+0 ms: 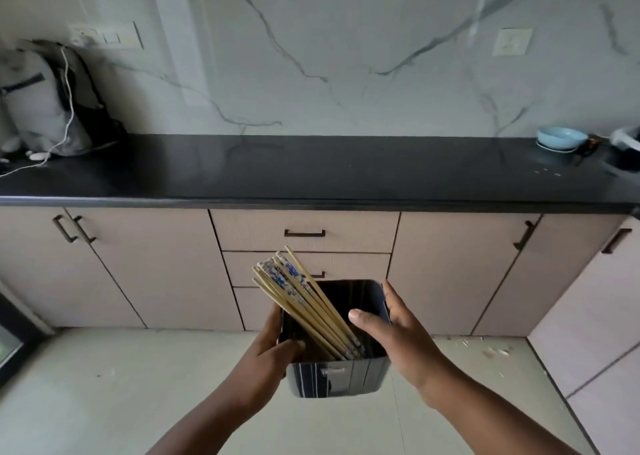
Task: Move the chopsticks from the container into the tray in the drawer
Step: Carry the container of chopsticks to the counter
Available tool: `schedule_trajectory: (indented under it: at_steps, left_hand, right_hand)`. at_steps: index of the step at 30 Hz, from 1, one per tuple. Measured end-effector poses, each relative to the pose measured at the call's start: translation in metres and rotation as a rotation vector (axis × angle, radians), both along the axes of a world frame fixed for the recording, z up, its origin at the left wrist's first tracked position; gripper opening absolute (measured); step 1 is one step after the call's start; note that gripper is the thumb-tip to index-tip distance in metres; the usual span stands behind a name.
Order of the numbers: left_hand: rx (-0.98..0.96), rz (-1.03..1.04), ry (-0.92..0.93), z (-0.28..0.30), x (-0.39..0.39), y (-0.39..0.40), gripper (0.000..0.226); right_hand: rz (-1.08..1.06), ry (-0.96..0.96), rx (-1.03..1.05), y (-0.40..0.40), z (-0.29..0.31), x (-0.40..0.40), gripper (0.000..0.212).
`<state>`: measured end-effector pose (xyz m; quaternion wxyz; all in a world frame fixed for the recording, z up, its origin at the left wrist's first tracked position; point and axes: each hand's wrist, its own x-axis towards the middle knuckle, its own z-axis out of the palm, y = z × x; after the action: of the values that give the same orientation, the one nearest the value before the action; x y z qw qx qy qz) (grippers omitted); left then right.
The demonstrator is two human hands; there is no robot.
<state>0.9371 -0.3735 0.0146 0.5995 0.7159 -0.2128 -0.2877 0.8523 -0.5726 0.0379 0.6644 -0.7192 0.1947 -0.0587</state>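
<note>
Low in the centre of the frame, a dark square container [337,373] with pale vertical stripes on its near wall is held up in the air above the light tiled floor [104,385], in front of the closed cabinet drawers [304,233]. The left hand [268,347] grips the container's left wall, its thumb hooked over the rim into the inside and the fingers wrapped round the outer side. The right hand [388,330] is at the container's right rim with fingers fairly straight and spread; its thumb reaches over the opening while the other fingers lie along the outside of the right wall, and it curls round nothing. A bundle of chopsticks [304,302] stands inside the container, leaning toward the upper left so that the top ends stick out past the left rim; several are plain pale wood and a few carry a blue and white pattern near their tops. Across the middle of the frame runs a black worktop [311,170] below a marble-look wall. At the far left of the worktop sits a grey and black bag [45,105] with a white cable, and at the far right a light blue bowl [561,139].
</note>
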Motion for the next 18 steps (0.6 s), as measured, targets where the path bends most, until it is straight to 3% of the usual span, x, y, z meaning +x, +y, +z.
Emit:
schedule_trajectory:
  at_steps: [6,11,18]
  left_hand:
    - [-0.043,-0.047,0.028,0.003,0.115,-0.018,0.069]
    - [-0.08,-0.087,0.053,0.011,0.193,-0.039,0.057]
    - [-0.09,-0.013,0.115,0.019,0.289,-0.092,0.034]
  right_hand:
    - [-0.056,-0.015,0.085,-0.018,0.009,0.108,0.112]
    - [-0.113,-0.045,0.339,-0.032,0.007,0.181,0.113]
    - [-0.097,-0.083,0.348,-0.076,0.015,0.282,0.117]
